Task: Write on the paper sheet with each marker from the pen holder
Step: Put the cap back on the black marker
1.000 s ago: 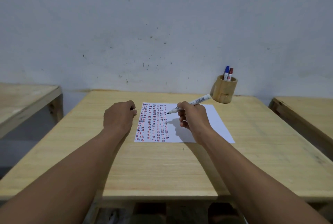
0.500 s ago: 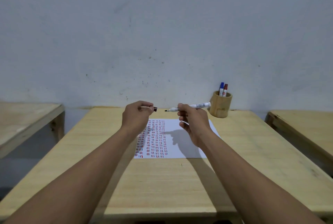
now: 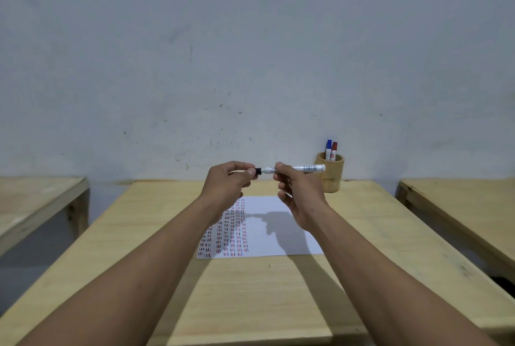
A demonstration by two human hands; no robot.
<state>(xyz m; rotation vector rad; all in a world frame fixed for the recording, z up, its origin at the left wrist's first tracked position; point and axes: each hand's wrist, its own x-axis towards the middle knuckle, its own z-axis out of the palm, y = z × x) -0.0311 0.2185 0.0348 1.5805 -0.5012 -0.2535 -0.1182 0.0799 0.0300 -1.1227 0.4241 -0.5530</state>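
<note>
Both hands are raised above the table. My right hand [image 3: 295, 192] grips a white marker [image 3: 303, 168] held level, its tip end pointing left. My left hand [image 3: 227, 182] pinches the black cap [image 3: 257, 170], which sits on the marker's tip end. Below lies the paper sheet [image 3: 278, 206], its left part filled with columns of short red and blue dashes, partly hidden by my forearms. The wooden pen holder [image 3: 330, 175] stands at the table's far right with a blue marker [image 3: 328, 146] and a red marker [image 3: 334, 148] upright in it.
The wooden table [image 3: 362, 234] carries the sheet and holder and backs onto a pale wall. Another wooden table [image 3: 33, 201] stands to the left and a third [image 3: 459, 206] to the right, with gaps between them.
My hands rose from the sheet. The left hand brought the cap to the marker's tip; a gap between cap and tip half a second ago is now gone. The view tilted upward.
</note>
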